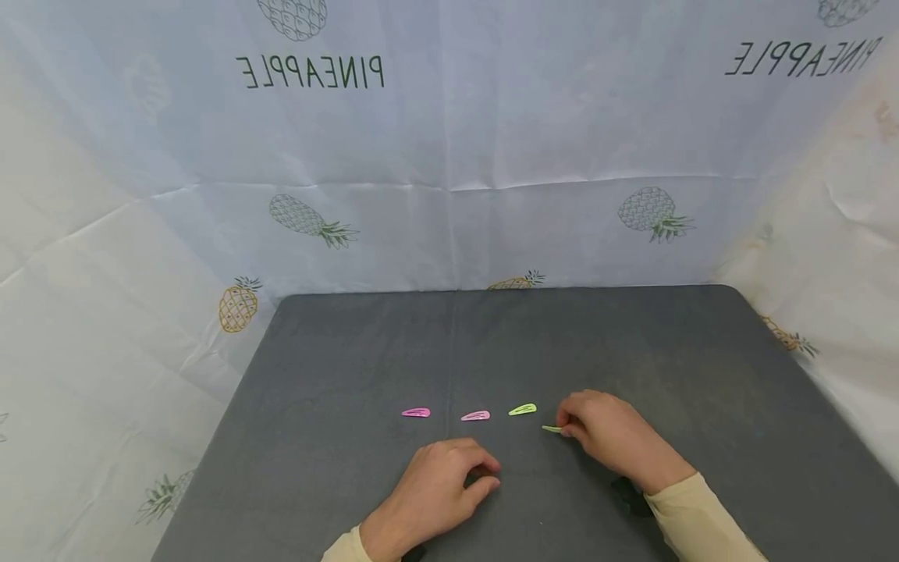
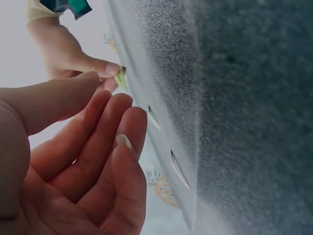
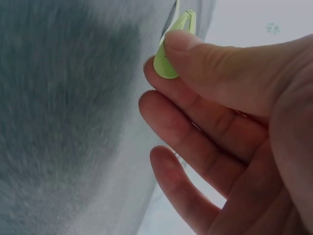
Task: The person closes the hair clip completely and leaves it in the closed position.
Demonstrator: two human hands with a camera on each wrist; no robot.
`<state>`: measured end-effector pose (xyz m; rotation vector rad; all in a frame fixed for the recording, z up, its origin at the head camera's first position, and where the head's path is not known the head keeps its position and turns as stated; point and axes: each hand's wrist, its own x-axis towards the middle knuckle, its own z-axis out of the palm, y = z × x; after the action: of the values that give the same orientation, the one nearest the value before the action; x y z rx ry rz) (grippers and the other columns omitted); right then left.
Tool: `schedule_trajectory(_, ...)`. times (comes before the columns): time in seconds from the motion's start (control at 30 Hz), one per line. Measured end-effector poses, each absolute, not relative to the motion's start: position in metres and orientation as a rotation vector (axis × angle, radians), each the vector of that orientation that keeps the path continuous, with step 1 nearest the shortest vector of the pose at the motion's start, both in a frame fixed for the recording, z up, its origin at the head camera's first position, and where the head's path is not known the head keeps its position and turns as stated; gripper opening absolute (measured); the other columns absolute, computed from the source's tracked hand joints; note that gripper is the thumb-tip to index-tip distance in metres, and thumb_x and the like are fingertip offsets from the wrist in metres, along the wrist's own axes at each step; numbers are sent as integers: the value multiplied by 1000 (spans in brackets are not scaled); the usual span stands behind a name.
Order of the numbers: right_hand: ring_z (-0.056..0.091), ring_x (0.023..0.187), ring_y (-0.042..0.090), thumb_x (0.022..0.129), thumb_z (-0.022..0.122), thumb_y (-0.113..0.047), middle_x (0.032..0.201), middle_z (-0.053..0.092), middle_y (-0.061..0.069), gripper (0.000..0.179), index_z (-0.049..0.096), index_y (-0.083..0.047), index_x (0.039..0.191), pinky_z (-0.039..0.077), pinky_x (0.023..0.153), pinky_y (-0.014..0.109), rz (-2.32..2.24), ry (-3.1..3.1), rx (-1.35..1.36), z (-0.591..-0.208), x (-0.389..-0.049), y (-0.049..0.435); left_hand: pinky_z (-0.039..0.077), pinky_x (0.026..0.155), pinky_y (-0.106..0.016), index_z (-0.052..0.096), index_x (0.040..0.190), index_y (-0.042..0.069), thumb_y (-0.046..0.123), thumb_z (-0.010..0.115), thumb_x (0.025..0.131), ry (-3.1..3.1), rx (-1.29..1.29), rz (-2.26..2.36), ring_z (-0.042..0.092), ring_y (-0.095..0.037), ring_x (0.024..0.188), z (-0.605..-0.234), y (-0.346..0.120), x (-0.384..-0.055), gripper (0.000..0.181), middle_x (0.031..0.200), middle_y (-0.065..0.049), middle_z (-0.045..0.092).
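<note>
Between thumb and forefinger my right hand (image 1: 611,432) pinches a yellow-green snap hair clip (image 3: 166,63) by its wide end, close over the grey table. Its narrow end points left in the head view. Just to the left lies a second yellow-green hair clip (image 1: 523,409). Farther left come a light pink hair clip (image 1: 475,416) and a bright pink hair clip (image 1: 416,412), roughly in a row. My left hand (image 1: 442,484) is nearer me, below the light pink clip, fingers loosely bent and nothing between them.
The dark grey table (image 1: 337,351) has rounded far corners. A white cloth (image 1: 548,133) printed with pineapples hangs behind it and along both sides. Cream sleeves (image 1: 702,519) cover both forearms.
</note>
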<state>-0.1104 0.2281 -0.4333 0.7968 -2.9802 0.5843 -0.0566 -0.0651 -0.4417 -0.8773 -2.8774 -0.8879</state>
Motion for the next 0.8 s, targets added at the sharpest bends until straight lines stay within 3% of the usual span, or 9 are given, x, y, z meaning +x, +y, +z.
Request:
schedule_trajectory(0.43, 52, 72, 2, 93, 83, -12, 84, 63, -12, 17, 72, -23, 87, 47, 65, 27, 628, -3131, 666, -438, -136, 246, 52, 75, -16, 83, 99, 27, 25, 85, 93, -2832, -870, -902, 67, 8, 84, -446, -76, -51, 7, 93, 22, 74)
schedule_trajectory(0.8, 56, 77, 7, 94, 83, -14, 86, 63, -8, 11, 74, -18, 98, 50, 70, 34, 575, -3153, 616, -438, -149, 252, 55, 75, -19, 83, 99, 25, 23, 85, 93, -2780, -794, -927, 68, 6, 84, -443, -102, -51, 6, 94, 21, 75)
